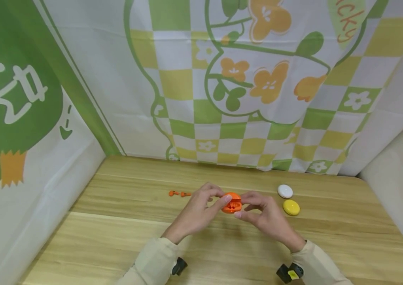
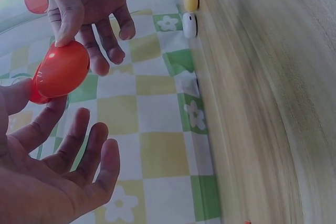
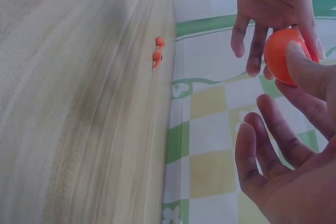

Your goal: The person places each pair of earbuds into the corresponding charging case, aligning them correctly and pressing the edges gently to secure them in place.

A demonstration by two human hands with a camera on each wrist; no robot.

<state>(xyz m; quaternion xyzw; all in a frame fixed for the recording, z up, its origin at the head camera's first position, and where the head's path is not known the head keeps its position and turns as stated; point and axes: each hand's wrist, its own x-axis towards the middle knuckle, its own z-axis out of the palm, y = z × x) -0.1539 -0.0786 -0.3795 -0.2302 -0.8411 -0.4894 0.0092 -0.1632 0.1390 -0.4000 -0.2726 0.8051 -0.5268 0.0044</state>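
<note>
An orange earbud charging case (image 1: pixel 231 207) is held up over the table between both hands, its lid raised and the inside facing the head camera. My left hand (image 1: pixel 201 206) pinches its left side with thumb and index finger. On the opposite side, the thumb and index finger of my right hand (image 1: pixel 267 215) grip the case too. In the left wrist view the case (image 2: pixel 65 69) shows its smooth, rounded outer shell, and the other fingers spread away from it. Two orange earbuds (image 3: pixel 157 56) lie on the table to the left, partly beside my left hand in the head view.
A white round case (image 1: pixel 285 191) and a yellow round case (image 1: pixel 291 207) sit on the wooden table (image 1: pixel 116 237), right of my right hand. A patterned cloth (image 1: pixel 247 138) hangs behind the table's back edge, with more cloth at both sides.
</note>
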